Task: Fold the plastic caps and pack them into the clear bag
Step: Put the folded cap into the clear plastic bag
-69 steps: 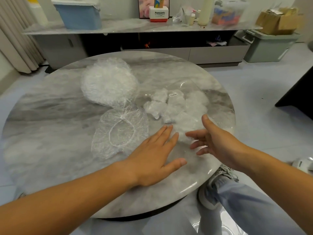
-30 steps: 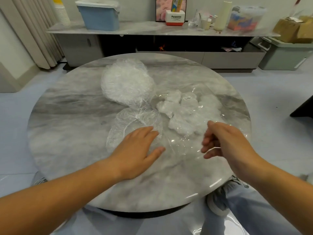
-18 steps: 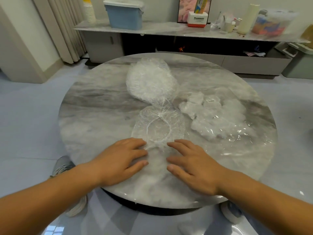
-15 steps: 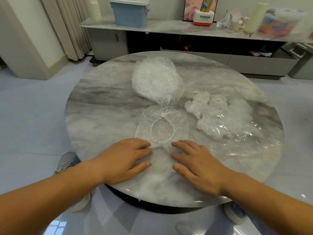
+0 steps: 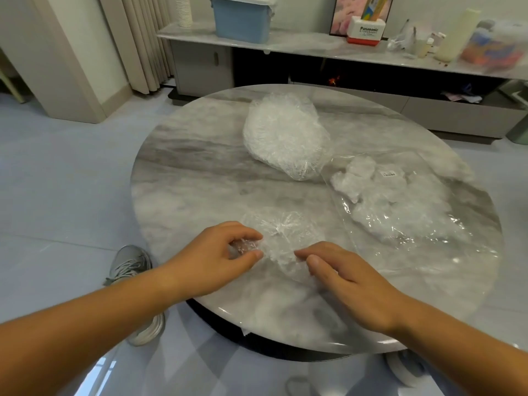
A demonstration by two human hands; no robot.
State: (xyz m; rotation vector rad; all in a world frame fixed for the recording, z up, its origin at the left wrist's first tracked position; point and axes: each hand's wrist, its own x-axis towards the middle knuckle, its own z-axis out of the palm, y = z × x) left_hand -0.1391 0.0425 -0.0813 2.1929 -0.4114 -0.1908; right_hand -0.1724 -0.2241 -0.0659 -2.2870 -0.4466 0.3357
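Note:
One thin plastic cap [image 5: 281,234] lies crumpled near the front of the round marble table [image 5: 200,178]. My left hand [image 5: 217,258] pinches its left edge between thumb and fingers. My right hand [image 5: 345,277] rests on its right edge with fingers pressing the film down. A heap of unfolded plastic caps [image 5: 283,138] sits at the table's middle back. On the right lies the clear bag [image 5: 414,224], flat, with several folded white caps inside it.
A low sideboard [image 5: 343,52] with a blue bin [image 5: 243,18], a red and white box and bottles runs along the back wall. Curtains hang at the back left. My grey shoe [image 5: 128,264] shows on the floor left of the table.
Both hands left the clear bag and came to the single cap. The cap was pulled toward the front edge and gathered, and my left fingers closed on it.

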